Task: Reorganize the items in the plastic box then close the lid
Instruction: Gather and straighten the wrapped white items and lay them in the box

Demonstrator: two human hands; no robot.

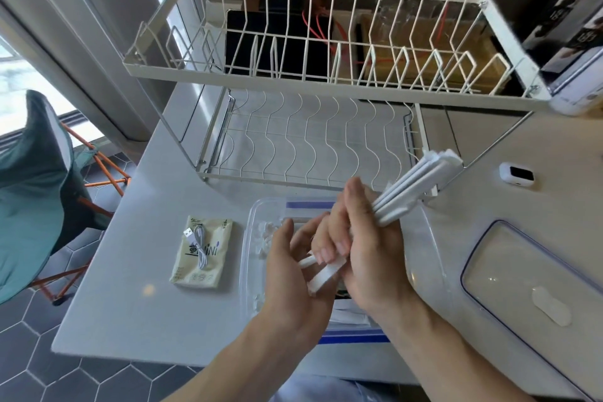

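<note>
A clear plastic box with blue clips stands on the grey table, right under my hands; small white pieces lie in its far left corner. Its clear lid lies flat on the table to the right. My right hand is shut on a bundle of long white sticks that point up and to the right above the box. My left hand touches the lower ends of the sticks, its fingers curled around them. Much of the box's inside is hidden by my hands.
A cream packet with a coiled white USB cable on it lies left of the box. A white two-tier wire dish rack stands behind. A small white device sits at the right. A green folding chair stands beyond the table's left edge.
</note>
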